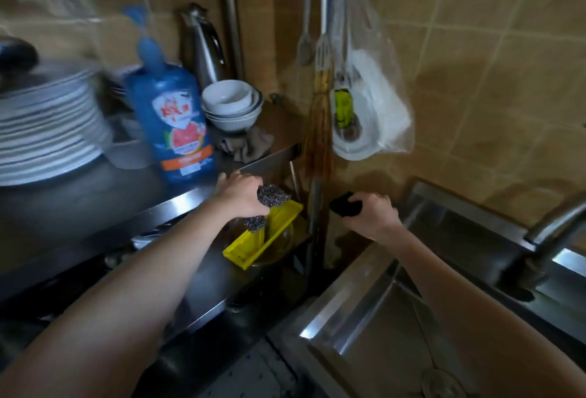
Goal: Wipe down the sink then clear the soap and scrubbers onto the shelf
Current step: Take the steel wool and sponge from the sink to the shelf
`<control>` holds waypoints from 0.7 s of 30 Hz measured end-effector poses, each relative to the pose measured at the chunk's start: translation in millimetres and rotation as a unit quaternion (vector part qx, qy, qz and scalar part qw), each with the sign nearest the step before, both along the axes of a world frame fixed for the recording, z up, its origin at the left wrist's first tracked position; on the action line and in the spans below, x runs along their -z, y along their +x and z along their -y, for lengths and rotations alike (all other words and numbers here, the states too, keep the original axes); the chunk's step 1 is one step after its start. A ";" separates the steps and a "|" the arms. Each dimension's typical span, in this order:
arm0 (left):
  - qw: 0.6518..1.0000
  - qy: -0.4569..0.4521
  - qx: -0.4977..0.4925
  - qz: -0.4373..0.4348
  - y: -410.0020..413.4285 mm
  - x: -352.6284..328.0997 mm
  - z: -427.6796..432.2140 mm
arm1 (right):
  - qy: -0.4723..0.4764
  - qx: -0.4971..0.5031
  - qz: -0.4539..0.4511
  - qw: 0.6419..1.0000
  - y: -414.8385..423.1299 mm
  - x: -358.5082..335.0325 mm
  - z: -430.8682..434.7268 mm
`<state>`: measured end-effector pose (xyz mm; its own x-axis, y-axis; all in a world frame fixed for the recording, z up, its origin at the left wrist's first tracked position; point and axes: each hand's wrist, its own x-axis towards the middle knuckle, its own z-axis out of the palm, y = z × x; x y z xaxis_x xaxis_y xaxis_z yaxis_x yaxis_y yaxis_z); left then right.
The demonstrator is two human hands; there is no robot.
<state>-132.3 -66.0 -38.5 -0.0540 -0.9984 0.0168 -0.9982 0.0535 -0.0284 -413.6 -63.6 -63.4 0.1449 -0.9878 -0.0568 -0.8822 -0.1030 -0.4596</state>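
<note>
Steel shelf (79,201) carried plate stack (47,131) at left, blue soap bottle (172,125) upright beside it, nested bowls (231,106), crumpled cloth (249,144) before them, kettle (203,46) behind.

Soap bottle (172,125) on shelf (272,155), plate stack (47,131) left of it, bowls (231,103) right, kettle (203,46) behind; tray (263,236) below shelf edge; sink (348,286) at right, faucet (555,226) behind it

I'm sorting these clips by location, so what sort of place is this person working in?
Probably a kitchen's dishwashing corner: a stainless steel sink with a faucet, stacked plates and bowls on a metal shelf beside a blue dish soap bottle, and utensils hanging against a tiled wall.
</note>
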 end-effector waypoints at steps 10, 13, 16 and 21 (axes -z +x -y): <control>0.991 -0.057 -0.118 -0.007 106.8 -34.9 -51.8 | -0.042 -0.083 -0.001 0.996 130.8 -35.0 13.7; 0.986 -0.050 -0.156 -0.028 137.9 -42.2 -69.9 | -0.053 -0.113 0.011 0.992 168.6 -42.1 10.0; 0.979 -0.050 -0.196 -0.008 170.4 -46.9 -87.3 | -0.065 -0.141 0.021 0.988 203.5 -48.4 5.8; 0.969 -0.027 -0.247 -0.002 225.0 -50.1 -115.4 | -0.068 -0.188 0.027 0.980 256.2 -55.0 -3.1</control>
<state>92.7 49.4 11.6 0.4295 -0.9005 0.0683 -0.9021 -0.4314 -0.0138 -157.4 -60.5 -8.4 0.4985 -0.8623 0.0889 -0.7455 -0.4787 -0.4638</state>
